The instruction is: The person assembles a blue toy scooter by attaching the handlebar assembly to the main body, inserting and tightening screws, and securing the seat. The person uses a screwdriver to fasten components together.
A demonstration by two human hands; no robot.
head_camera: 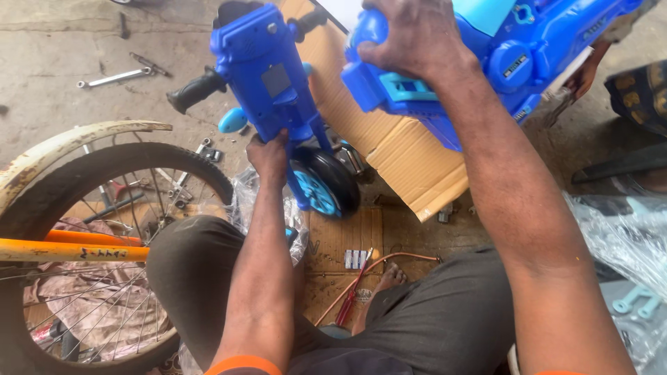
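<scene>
My left hand [269, 154] grips the lower edge of a blue plastic toy-vehicle front part [267, 76], which carries a black handlebar grip [196, 90] and a black wheel with a light blue hub [324, 185]. My right hand [410, 35] is clamped over the top of the blue toy body [514, 62], held above a brown cardboard box [410, 160]. The two blue parts sit side by side, a small gap between them.
A bicycle wheel with a cream mudguard [69, 149] and orange frame tube [73, 251] stands at left. Spanners [114, 78] lie on the concrete floor. A red screwdriver [353, 292] and small metal parts [355, 259] rest on flat cardboard. Clear plastic wrap [625, 243] lies at right.
</scene>
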